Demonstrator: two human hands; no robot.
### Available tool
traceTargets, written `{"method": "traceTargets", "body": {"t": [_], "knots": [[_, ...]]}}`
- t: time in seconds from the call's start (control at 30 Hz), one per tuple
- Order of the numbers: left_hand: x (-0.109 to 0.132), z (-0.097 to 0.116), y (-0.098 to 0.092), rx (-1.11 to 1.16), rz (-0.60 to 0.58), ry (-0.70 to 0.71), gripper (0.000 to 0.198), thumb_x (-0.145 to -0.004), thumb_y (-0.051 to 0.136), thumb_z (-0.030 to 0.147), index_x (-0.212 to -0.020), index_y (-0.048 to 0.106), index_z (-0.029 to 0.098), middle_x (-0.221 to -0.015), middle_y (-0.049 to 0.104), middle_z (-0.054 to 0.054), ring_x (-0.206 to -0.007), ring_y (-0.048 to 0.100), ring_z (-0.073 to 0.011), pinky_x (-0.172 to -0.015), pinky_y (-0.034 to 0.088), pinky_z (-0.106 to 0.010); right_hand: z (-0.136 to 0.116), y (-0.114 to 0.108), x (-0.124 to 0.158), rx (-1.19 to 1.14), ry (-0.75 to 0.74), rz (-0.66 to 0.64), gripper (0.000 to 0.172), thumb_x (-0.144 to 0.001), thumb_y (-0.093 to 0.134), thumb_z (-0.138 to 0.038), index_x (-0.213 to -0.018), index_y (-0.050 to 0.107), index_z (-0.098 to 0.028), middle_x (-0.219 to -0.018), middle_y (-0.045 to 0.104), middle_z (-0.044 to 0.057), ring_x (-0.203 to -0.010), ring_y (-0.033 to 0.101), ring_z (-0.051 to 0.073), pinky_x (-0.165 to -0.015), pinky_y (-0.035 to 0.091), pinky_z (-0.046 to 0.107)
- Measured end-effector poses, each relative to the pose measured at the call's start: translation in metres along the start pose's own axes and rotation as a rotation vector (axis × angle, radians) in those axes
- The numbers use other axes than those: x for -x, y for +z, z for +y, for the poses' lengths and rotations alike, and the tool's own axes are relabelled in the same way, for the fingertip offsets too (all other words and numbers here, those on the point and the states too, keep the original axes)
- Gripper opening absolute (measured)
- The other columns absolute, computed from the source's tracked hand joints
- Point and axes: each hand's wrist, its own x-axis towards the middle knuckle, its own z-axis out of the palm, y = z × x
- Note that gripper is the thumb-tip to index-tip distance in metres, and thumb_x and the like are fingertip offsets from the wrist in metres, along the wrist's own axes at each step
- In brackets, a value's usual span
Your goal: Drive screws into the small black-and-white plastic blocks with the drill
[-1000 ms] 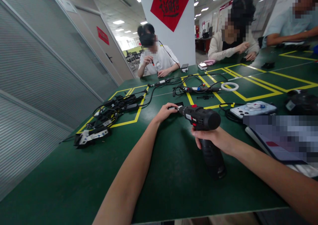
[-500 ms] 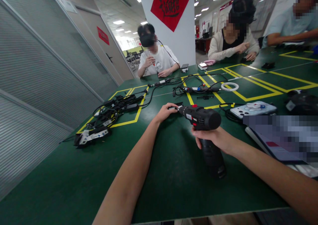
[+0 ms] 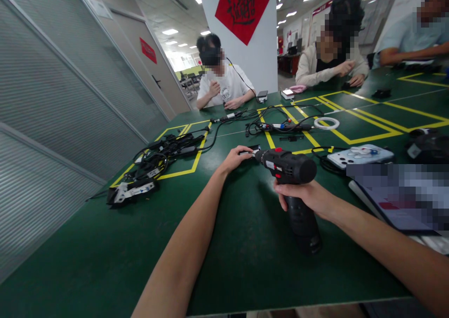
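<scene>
My right hand (image 3: pixel 308 197) is wrapped round the grip of the drill (image 3: pixel 293 187), just right of centre frame, holding it level with its nose pointing left and up the frame. The bit end meets a small black part (image 3: pixel 253 148) lying on the green table (image 3: pixel 105 262) at mid-frame. My left hand (image 3: pixel 234 159) is closed on that part, fingers pinching it at the drill's tip to keep it steady.

As I judge it, the work is in its middle: drill and part are brought together and the tip is seated, but I cannot tell whether a screw is already in, since the joint is too small to read. The driving itself looks still to be finished, and both hands would have to let go afterwards.

Around me: a tangle of black cables (image 3: pixel 157 156) in the left middle, a white ring (image 3: pixel 326 123) and a phone (image 3: pixel 361 155) to the right, other people seated along the far edge at the top
</scene>
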Motion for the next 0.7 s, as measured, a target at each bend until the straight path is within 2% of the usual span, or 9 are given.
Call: {"method": "traceTargets", "body": {"t": [0.17, 0.43, 0.7], "knots": [[-0.001, -0.002, -0.001, -0.001, 0.000, 0.012, 0.026, -0.071, 0.063, 0.033, -0.093, 0.071, 0.021, -0.106, 0.065, -0.005, -0.105, 0.055, -0.0212, -0.099, 0.038, -0.035, 0.001, 0.001, 0.000, -0.041, -0.005, -0.003, 0.017, -0.078, 0.061, -0.026, -0.090, 0.059, -0.015, -0.067, 0.062, 0.001, -0.052, 0.055, 0.012, -0.055, 0.039, 0.026], [-0.003, -0.008, -0.001, 0.011, -0.006, 0.024, 0.027, -0.070, 0.065, 0.031, -0.095, 0.070, 0.020, -0.105, 0.065, -0.006, -0.105, 0.056, -0.0209, -0.097, 0.040, -0.034, -0.003, -0.005, 0.005, -0.146, 0.027, -0.076, 0.021, -0.080, 0.053, -0.023, -0.096, 0.060, -0.012, -0.058, 0.060, 0.002, -0.051, 0.053, 0.013, -0.050, 0.037, 0.024], [0.000, -0.003, -0.001, 0.004, 0.001, 0.016, 0.028, -0.072, 0.064, 0.036, -0.096, 0.070, 0.021, -0.109, 0.064, -0.005, -0.106, 0.055, -0.0207, -0.098, 0.039, -0.034, -0.006, -0.005, 0.009, -0.138, 0.072, -0.005, 0.018, -0.078, 0.054, -0.023, -0.091, 0.062, -0.013, -0.056, 0.060, 0.003, -0.050, 0.053, 0.013, -0.050, 0.037, 0.025]]}}
